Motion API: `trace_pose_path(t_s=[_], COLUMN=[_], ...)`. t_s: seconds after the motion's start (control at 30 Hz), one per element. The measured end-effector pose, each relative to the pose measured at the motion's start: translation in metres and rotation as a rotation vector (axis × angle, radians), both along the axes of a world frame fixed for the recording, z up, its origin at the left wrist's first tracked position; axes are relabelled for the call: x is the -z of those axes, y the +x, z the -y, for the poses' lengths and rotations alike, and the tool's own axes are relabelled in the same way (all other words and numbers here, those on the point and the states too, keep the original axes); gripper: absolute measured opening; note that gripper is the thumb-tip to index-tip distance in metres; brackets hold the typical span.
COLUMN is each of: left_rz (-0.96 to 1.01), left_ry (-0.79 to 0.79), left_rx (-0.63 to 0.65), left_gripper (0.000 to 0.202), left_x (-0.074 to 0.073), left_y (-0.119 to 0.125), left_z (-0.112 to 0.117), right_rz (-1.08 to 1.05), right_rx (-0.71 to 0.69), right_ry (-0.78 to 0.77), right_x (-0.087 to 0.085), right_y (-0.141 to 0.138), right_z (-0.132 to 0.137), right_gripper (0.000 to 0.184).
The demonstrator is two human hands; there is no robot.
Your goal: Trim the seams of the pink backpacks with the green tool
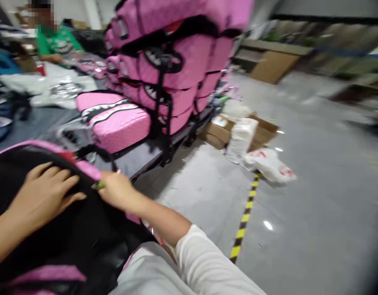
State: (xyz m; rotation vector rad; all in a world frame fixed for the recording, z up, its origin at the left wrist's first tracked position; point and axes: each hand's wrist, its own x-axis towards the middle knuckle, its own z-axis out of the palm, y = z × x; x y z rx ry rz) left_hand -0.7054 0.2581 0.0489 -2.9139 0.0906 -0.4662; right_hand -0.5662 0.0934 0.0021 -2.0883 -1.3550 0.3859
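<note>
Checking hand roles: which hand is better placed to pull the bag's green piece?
Right, likely: the right hand pinches the green piece; the left hand lies flat on the backpack.

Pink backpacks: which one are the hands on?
The backpack at bottom left, black side up, under the left hand and right hand; the stacked backpacks sit farther back, untouched.

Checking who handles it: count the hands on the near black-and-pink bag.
2. The left hand lies flat on the bag; the right hand grips its pink edge. More could hide underneath.
</note>
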Motion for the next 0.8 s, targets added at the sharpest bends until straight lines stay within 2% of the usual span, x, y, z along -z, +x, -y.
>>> trace_pose_path(t_s=[0.03, 0.07, 0.13, 0.17, 0.23, 0.3, 0.37, 0.43, 0.6, 0.7, 0.8], left_rz=[-0.074, -0.109, -0.123, -0.109, -0.074, -0.026, 0.04, 0.121, 0.205, 0.22, 0.283], left_ry=[0.104, 0.145, 0.132, 0.106, 0.057, 0.024, 0.008, 0.008, -0.013, -0.04, -0.014], left_rx=[-0.076, -0.141, -0.218, -0.244, -0.282, -0.309, -0.319, -0.308, -0.258, -0.243, -0.256], left_gripper=[0.028, 0.024, 0.018, 0.019, 0.022, 0.026, 0.028, 0.025, 0.019, 0.015, 0.01], left_x=[0.001, 0.002, 0.007, 0.011, 0.018, 0.026, 0.034, 0.042, 0.053, 0.055, 0.06], left_y=[-0.002, -0.002, 0.002, 0.004, 0.005, 0.002, -0.003, -0.008, -0.016, -0.015, -0.013], left_z=[0.009, 0.017, 0.025, 0.027, 0.028, 0.03, 0.033, 0.036, 0.036, 0.035, 0.036], right_rz=[-0.11, -0.234, -0.5, -0.591, -0.669, -0.685, -0.728, -0.773, -0.669, -0.432, -0.17], right_rx=[0.026, 0.073, 0.153, 0.133, 0.099, 0.067, 0.039, 0.017, 0.134, 0.184, 0.157], right_ry=[0.074, 0.184, 0.42, 0.486, 0.499, 0.463, 0.455, 0.466, 0.523, 0.569, 0.605], right_x=[-0.002, -0.003, -0.006, -0.008, -0.011, -0.013, -0.01, -0.003, 0.016, 0.024, 0.029], right_y=[0.005, 0.011, 0.025, 0.03, 0.035, 0.032, 0.024, 0.017, 0.004, -0.002, -0.005], right_z=[0.006, 0.011, 0.017, 0.019, 0.022, 0.023, 0.021, 0.015, -0.005, -0.015, -0.022], right_gripper=[0.024, 0.028, 0.045, 0.055, 0.072, 0.08, 0.076, 0.061, 0.037, 0.034, 0.032])
